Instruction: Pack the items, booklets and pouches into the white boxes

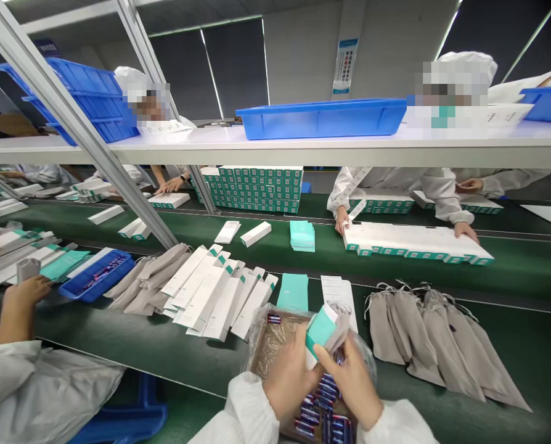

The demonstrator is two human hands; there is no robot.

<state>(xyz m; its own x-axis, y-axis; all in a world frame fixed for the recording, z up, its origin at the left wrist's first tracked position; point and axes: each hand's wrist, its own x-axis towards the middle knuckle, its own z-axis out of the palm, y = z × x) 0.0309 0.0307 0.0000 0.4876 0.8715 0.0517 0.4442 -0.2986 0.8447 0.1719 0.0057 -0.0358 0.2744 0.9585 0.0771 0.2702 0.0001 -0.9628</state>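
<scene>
Above an open battery box (262, 351) lined with clear plastic, my left hand (291, 373) is closed on a white box with a teal paper (322, 327) against it. My right hand (352, 382) is closed round a grey pouch (340, 327) that meets the box's open end; its thumb presses near the teal paper. Blue-red batteries (326, 391) lie in the box below. Teal cards (293, 291) and white leaflets (338, 293) lie just beyond. Long white boxes (206, 296) are piled to the left, and grey drawstring pouches (437, 339) are spread at the right.
A blue tray (322, 120) stands on the shelf (211, 151) overhead. A metal post (85, 129) slants down at the left. Across the belt, a person's hands hold a row of white boxes (414, 242). A neighbour's hand (23, 302) is near a small blue tray (95, 275).
</scene>
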